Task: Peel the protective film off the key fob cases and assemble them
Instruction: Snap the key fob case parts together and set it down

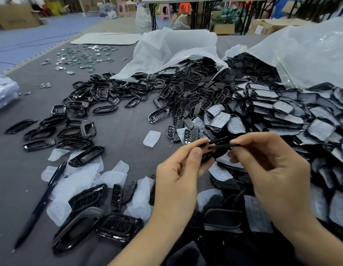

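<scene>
At the centre of the frame both hands meet on one black key fob case [217, 146]. The left hand [178, 169] pinches its left end between thumb and fingers, and the right hand [270, 166] pinches its right end. We cannot tell whether film still clings to this piece or whether two parts are being pressed together.

We judge the job to be at an early stage. At lower left lies a scatter of peeled films [78, 181] with a few black case parts [118, 225] among them, so some pieces look done. Along the right side a large heap of film-covered cases [289, 116] spills from a plastic bag [310, 50], not yet peeled. At centre left many bare frames [94, 93] lie loose on the grey table [124, 131], and a pen [45, 197] lies at the left.
</scene>
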Demonstrator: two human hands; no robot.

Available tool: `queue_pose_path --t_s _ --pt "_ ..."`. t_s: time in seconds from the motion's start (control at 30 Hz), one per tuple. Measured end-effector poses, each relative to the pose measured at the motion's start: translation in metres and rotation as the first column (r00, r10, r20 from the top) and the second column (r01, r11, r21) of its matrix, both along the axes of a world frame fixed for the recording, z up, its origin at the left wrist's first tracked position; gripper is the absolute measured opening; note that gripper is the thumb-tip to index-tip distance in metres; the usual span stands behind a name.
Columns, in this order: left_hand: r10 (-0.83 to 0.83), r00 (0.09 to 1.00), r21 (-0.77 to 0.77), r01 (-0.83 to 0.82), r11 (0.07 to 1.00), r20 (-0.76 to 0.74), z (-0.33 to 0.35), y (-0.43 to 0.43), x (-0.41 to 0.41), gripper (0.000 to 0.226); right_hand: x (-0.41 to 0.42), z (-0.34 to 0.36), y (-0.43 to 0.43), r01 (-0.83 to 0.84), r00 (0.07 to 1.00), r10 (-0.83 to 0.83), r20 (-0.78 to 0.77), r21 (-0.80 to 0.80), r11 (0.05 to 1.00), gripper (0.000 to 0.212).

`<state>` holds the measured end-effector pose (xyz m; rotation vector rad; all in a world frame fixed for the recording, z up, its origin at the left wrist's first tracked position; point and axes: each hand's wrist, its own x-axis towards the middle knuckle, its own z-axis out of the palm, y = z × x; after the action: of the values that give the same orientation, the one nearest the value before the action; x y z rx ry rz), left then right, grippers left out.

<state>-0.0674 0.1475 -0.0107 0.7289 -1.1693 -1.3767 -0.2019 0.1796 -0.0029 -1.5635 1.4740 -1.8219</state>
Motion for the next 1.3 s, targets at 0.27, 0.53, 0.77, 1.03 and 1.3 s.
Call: queue_pose_path --t_s 0.27,0.53,0.77,1.03,1.3 --pt "-0.077 0.990 0.138 0.093 0.986 -0.116 -0.002 -0.005 0.001 0.025 -0.007 0.002 -0.005 -0.032 0.986 0.017 0.163 0.092 0.995 0.025" --pt "-0.075 0.997 0.130 0.076 0.989 -0.019 -0.004 -0.007 0.001 0.030 -0.008 -0.004 -0.007 0.005 0.991 -0.028 0.130 0.177 0.984 0.025" --pt "0.006 0.992 0.057 -0.013 0.998 0.125 -0.003 -0.009 0.005 0.026 -0.003 0.000 -0.006 -0.083 0.993 0.060 0.100 0.242 0.967 0.025" --pt "-0.024 0.981 0.062 0.013 0.998 0.191 -0.006 -0.009 0.006 0.018 -0.003 0.002 -0.005 -0.113 0.994 0.108 0.032 0.267 0.957 0.024" --pt "-0.066 0.973 0.059 0.054 0.997 0.221 -0.004 -0.005 0.005 0.024 0.002 -0.005 -0.004 -0.149 0.987 0.129 0.095 0.251 0.956 0.021"
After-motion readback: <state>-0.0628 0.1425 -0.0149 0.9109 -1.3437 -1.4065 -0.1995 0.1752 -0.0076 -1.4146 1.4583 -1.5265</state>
